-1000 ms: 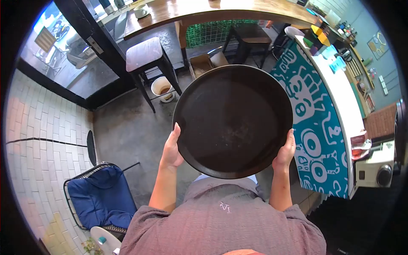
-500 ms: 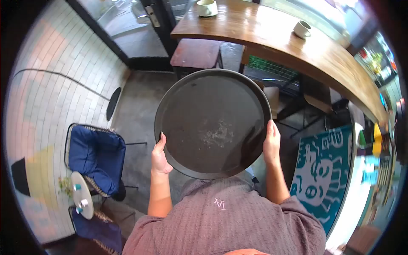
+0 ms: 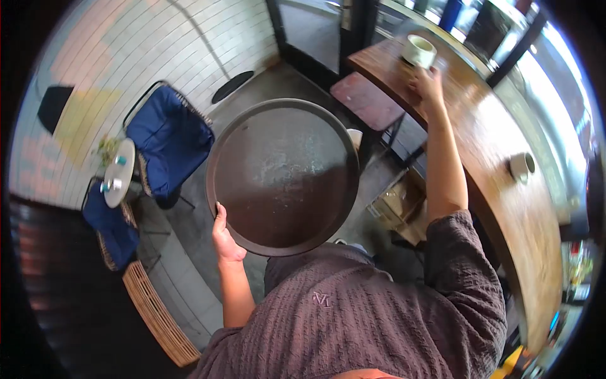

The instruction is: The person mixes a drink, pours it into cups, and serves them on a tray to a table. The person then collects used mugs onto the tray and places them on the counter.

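A round dark tray point(image 3: 284, 183) is held out in front of my body, with pale smudges on its surface and nothing standing on it. My left hand point(image 3: 227, 237) grips its lower left rim, thumb on top. On the wooden counter point(image 3: 467, 117) at the upper right stands a pale mug point(image 3: 419, 50). My right hand point(image 3: 427, 83) reaches to this mug's near side; its fingers are bent close to the mug, and whether they hold it cannot be made out. Further along the counter is a second mug point(image 3: 522, 167).
A reddish stool point(image 3: 366, 100) stands under the counter's end, with a cardboard box point(image 3: 404, 205) on the floor nearby. Blue cushioned chairs point(image 3: 167, 139) and a small round table point(image 3: 120, 174) are at the left. A door and windows are beyond.
My right hand has let go of the tray and moved up to the mug. My left hand still holds the tray. The view has turned, bringing the counter to the right side.
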A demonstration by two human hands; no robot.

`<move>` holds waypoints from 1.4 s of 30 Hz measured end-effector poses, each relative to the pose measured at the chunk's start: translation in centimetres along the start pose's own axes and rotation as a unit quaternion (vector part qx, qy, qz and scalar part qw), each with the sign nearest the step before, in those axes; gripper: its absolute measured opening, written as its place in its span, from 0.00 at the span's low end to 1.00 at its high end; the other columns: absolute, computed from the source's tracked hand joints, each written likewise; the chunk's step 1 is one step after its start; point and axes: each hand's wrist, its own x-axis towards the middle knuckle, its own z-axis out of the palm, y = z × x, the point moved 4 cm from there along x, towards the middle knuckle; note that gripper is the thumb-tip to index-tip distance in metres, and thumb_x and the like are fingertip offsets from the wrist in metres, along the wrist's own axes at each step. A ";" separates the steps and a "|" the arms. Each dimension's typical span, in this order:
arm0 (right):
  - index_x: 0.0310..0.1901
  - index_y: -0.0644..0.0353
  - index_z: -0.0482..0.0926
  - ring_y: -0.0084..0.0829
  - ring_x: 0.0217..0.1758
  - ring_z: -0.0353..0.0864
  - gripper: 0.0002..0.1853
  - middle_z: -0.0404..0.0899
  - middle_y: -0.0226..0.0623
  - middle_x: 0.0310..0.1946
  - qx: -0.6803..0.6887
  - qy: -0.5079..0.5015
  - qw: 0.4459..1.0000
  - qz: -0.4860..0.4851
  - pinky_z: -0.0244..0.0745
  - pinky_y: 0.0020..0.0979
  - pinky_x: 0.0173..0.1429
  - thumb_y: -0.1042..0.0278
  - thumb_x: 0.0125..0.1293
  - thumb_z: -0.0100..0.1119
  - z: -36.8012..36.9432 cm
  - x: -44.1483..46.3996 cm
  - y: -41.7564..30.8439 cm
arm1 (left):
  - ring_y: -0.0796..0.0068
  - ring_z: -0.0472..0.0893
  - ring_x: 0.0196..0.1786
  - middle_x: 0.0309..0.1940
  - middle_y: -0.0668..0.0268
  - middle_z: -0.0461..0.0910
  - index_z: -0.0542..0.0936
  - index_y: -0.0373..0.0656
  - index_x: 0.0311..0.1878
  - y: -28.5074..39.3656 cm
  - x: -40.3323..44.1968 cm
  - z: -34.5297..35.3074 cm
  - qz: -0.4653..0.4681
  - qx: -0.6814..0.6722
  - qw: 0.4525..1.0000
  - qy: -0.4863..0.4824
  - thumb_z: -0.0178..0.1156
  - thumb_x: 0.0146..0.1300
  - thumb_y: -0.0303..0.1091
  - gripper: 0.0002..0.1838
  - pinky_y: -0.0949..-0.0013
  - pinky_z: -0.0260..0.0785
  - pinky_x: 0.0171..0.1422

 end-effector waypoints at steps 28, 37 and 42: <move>0.40 0.62 0.73 0.29 0.38 0.79 0.15 0.79 0.43 0.36 0.107 -0.080 0.991 0.020 0.75 0.29 0.45 0.57 0.73 0.54 2.7 -6.1 -5.5 | 0.59 0.72 0.64 0.64 0.61 0.72 0.67 0.42 0.67 5.5 4.9 -10.7 -0.006 0.028 0.994 0.106 0.52 0.71 0.51 0.29 0.54 0.63 0.69; 0.32 0.57 0.72 0.27 0.41 0.74 0.12 0.76 0.34 0.36 0.257 -0.216 0.915 0.222 0.68 0.27 0.46 0.60 0.72 0.50 10.8 -22.5 -0.4 | 0.61 0.72 0.64 0.63 0.62 0.71 0.67 0.39 0.67 11.1 12.9 -16.3 -0.059 0.075 0.993 0.070 0.51 0.72 0.50 0.29 0.58 0.63 0.67; 0.31 0.55 0.70 0.26 0.39 0.70 0.13 0.73 0.31 0.35 0.223 -0.226 0.884 0.342 0.65 0.28 0.47 0.58 0.73 0.49 14.9 -26.7 11.5 | 0.61 0.71 0.64 0.63 0.61 0.71 0.67 0.39 0.67 10.9 14.3 -18.2 -0.045 0.059 0.993 0.095 0.50 0.73 0.49 0.28 0.57 0.63 0.68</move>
